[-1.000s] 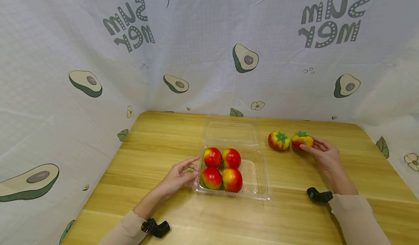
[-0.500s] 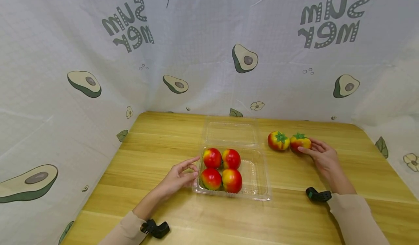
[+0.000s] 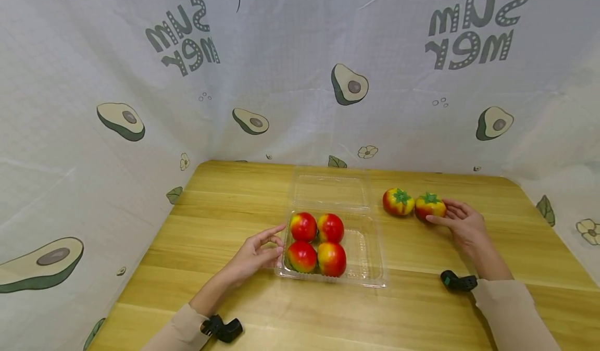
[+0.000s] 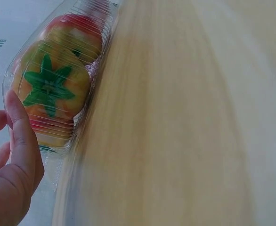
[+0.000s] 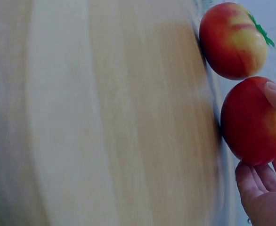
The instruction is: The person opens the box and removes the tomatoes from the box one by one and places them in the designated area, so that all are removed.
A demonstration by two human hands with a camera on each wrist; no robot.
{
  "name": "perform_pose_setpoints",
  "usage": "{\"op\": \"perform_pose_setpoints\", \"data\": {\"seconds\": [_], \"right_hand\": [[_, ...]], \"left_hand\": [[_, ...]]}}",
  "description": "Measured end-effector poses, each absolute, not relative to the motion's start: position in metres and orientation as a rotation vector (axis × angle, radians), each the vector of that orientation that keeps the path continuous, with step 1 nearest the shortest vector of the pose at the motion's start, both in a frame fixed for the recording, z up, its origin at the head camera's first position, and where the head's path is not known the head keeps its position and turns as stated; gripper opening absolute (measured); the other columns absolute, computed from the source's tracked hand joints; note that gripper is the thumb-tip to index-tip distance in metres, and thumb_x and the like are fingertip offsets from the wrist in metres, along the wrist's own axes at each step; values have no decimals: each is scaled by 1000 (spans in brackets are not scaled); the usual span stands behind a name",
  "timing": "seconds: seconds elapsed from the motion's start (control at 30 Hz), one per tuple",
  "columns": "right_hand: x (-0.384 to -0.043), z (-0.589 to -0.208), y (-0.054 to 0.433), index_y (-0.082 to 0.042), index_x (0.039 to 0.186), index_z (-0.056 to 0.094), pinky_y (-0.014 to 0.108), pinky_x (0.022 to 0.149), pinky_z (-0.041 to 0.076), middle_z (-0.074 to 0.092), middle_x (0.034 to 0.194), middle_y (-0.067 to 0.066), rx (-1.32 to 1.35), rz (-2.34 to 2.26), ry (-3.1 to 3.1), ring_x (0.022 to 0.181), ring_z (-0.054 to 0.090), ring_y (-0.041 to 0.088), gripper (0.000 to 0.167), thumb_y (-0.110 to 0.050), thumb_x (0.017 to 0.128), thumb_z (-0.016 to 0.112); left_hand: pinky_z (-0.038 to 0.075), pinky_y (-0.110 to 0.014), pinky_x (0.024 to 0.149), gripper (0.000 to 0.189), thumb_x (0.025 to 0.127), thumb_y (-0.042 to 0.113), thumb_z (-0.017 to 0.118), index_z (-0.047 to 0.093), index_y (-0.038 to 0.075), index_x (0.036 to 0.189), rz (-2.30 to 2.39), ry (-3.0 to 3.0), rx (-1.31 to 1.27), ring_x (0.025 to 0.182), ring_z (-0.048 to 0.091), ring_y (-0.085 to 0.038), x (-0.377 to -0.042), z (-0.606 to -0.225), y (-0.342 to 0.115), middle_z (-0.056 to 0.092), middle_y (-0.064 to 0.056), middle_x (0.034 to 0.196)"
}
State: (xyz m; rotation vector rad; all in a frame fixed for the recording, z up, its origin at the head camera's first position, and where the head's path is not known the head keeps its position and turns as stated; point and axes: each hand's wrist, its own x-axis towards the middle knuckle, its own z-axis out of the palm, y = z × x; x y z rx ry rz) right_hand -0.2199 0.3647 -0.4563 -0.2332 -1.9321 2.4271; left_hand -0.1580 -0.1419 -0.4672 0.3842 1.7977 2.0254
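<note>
My right hand (image 3: 464, 223) grips a red-and-yellow toy tomato (image 3: 429, 207) with a green star-shaped top, thumb on its front and fingers on its right side. Beside it on the left stands a similar tomato (image 3: 398, 202), and the two meet in the right wrist view. My left hand (image 3: 255, 252) rests thumb and forefinger, spread apart, against the left side of a clear plastic clamshell box (image 3: 363, 252). Several tomatoes (image 3: 332, 260) fill the box's left and middle, red bottoms up. Through its ribbed wall in the left wrist view, a tomato's green top (image 4: 48, 85) faces sideways.
The box's clear lid (image 3: 332, 190) lies folded back behind it on the wooden table (image 3: 328, 314). Bare room shows inside the box on the right. A white cloth (image 3: 290, 80) printed with avocados hangs behind and beside the table.
My right hand has shifted the tomato slightly left and down, close against the other one. The left hand and the box have stayed in place.
</note>
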Motion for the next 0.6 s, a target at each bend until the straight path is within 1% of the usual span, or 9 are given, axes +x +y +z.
{"op": "perform_pose_setpoints", "data": {"seconds": [0.17, 0.33, 0.43, 0.6], "right_hand": [[-218, -456, 364, -19, 113, 65, 9, 77, 52, 59, 105, -15, -248, 2354, -2001, 95, 57, -4, 49, 13, 79, 78], [-216, -455, 363, -18, 120, 61, 6, 79, 50, 56, 107, -16, -263, 2278, -2086, 97, 53, -5, 52, 9, 79, 80], [-215, -454, 362, -16, 121, 59, 6, 79, 50, 58, 106, -17, -253, 2269, -2087, 97, 54, -5, 54, 9, 79, 80], [-213, -452, 362, -15, 119, 60, 6, 78, 50, 61, 103, -18, -233, 2262, -2077, 96, 56, -7, 51, 11, 79, 78]], "left_hand": [[60, -30, 77, 60, 99, 4, 61, 36, 4, 153, 2022, 1808, 377, 76, 61, -11, -158, -467, -142, 51, -8, 110], [60, -30, 77, 60, 99, 2, 61, 38, 6, 153, 2012, 1827, 354, 75, 61, -11, -157, -466, -142, 51, -8, 110], [60, -30, 77, 60, 98, 2, 61, 38, 7, 153, 2012, 1828, 349, 76, 60, -11, -156, -464, -141, 51, -8, 110], [60, -30, 77, 59, 98, 1, 60, 39, 7, 153, 2010, 1821, 339, 76, 60, -12, -156, -464, -141, 51, -9, 110]]}}
